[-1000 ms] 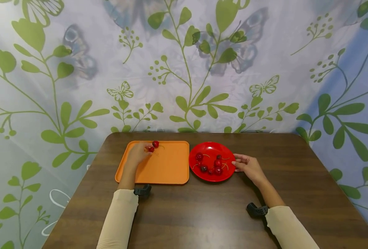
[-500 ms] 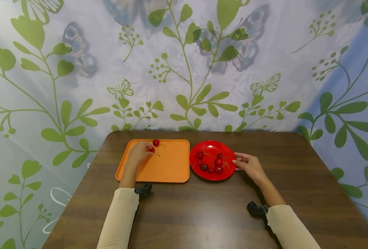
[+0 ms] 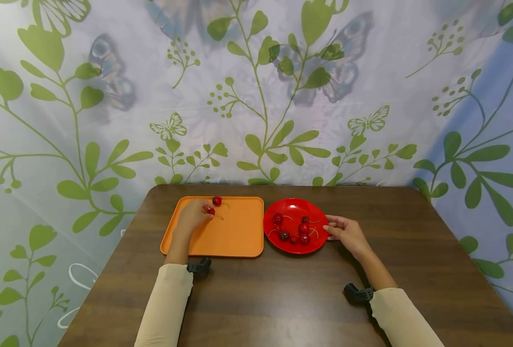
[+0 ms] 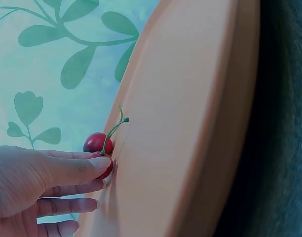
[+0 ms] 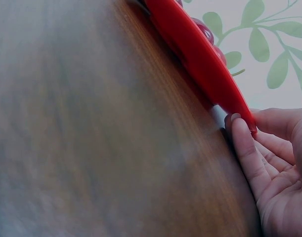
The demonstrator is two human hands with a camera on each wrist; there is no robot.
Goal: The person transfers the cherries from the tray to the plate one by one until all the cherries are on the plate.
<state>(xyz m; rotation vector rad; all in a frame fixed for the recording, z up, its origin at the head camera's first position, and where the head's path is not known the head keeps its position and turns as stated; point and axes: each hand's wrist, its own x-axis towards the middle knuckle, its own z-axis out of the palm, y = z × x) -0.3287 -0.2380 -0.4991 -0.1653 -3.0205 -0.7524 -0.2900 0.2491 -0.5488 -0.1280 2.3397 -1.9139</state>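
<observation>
Moved: almost nothing since a second ago; left hand [image 3: 190, 218] stays at the cherry [image 3: 211, 211].
Left hand: fingertips pinching the cherry on the orange tray [image 3: 239, 241].
Right hand [image 3: 346, 232]: relaxed fingers touching the red plate [image 3: 315, 243] rim.
Handling: probably light, smooth, easily bruised; take its body gently, or the stem.

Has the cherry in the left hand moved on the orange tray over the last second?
No. The cherry stays just below the other cherry near the orange tray's far edge, pinched by the left hand.

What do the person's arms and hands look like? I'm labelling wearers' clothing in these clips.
Both arms wear long cream sleeves that end at the wrist. A small black camera mount sits at the left wrist, another at the right. The left hand and right hand are bare, without gloves.
</observation>
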